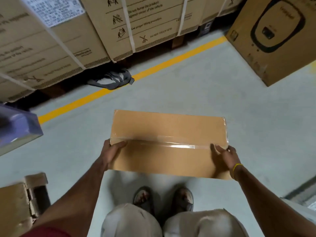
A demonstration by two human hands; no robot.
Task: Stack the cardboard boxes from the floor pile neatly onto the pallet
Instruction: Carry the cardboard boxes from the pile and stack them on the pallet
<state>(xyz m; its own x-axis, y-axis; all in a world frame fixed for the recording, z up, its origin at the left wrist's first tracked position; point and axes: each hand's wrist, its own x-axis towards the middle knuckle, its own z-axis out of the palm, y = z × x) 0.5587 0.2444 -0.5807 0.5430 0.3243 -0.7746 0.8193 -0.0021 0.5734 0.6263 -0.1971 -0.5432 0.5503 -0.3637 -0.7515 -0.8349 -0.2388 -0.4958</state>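
Grey concrete floor (pixel 205 100) filled most of the view, crossed by a yellow line (pixel 153 69). Tall strapped cartons (pixel 68 40) stood along the far side of that line, and a printed carton (pixel 273 40) sat at the right. A plain cardboard box (pixel 168 134) was held level in the air above the floor, out in front of the person's sandalled feet (pixel 143 198) and well apart from the cartons. The left hand (pixel 111 151) was clamped on its near left corner, thumb pressed on the top face, fingers hidden beneath. The right hand (pixel 225 154) gripped the near right end, its digits curled over the top, though blur hid their detail. Clear tape (pixel 179 145) ran along the box's top seam. A yellow band (pixel 238 167) circled the right wrist
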